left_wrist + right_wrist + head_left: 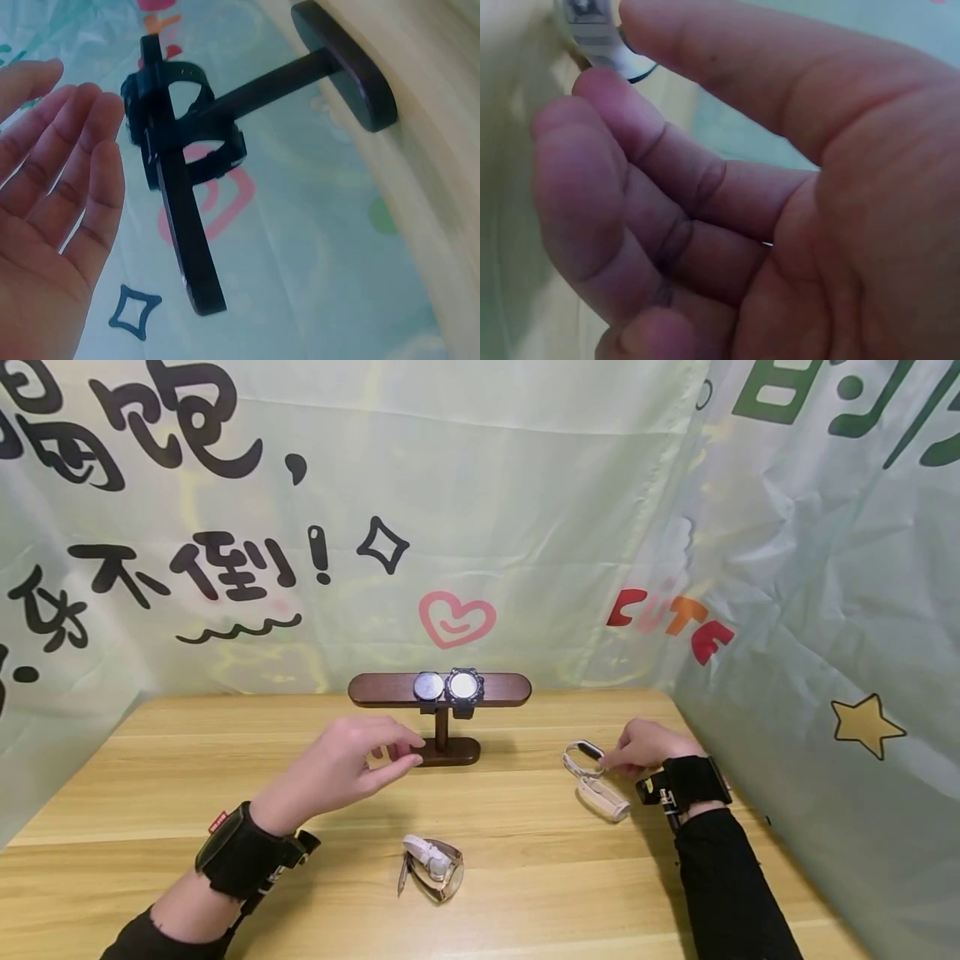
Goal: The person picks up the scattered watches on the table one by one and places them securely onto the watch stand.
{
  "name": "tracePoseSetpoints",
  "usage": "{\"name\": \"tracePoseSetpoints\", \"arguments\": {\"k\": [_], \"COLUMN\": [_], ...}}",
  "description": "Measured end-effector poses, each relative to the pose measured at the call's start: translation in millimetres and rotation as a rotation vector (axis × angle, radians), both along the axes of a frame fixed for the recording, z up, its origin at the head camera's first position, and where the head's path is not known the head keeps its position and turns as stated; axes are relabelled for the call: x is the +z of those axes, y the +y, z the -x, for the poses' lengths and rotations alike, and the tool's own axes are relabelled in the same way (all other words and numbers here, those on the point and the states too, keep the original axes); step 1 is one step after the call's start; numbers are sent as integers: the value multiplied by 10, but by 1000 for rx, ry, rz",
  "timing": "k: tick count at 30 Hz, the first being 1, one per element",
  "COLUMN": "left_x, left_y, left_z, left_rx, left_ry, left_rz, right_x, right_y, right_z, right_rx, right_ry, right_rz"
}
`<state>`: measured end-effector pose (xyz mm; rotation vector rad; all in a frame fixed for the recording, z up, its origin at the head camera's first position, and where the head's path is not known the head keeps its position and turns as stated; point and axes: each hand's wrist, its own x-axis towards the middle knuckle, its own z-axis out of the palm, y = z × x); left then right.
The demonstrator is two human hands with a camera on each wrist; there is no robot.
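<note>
White wristband [590, 749] is pinched by right fingers [626, 112], left fingers [106, 176] loose, backdrop [678, 615] reading "CUTE".

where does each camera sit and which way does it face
Head: on the person's head, looking forward and down at the table; left hand, right hand and sleeves show.
Left wrist: on that wrist, facing the stand; that hand shows.
Right wrist: on that wrist, facing a partly visible white band; that hand shows.
Head and left wrist share the stand.

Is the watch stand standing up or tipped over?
Standing up. The stand rests on its base, with the bar and two watches up top.
</note>
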<state>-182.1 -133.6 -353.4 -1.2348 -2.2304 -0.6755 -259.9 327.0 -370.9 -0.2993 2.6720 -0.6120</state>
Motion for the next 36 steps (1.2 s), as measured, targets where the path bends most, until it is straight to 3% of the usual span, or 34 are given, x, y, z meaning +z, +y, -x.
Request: {"name": "tracePoseSetpoints", "arguments": {"k": [7, 20, 36], "left_x": [-66, -132, -183], "left_y": [91, 187, 228], "left_z": [-31, -87, -107], "left_rx": [-31, -112, -92], "left_ry": [-19, -76, -102], "left_rz": [54, 66, 128], "right_x": [-71, -107, -164], "right_y": [-32, -48, -128], "right_z": [39, 102, 181], "right_rx": [-12, 52, 42], "right_ry": [-20, 72, 186], "right_rz": [4, -21, 9]}}
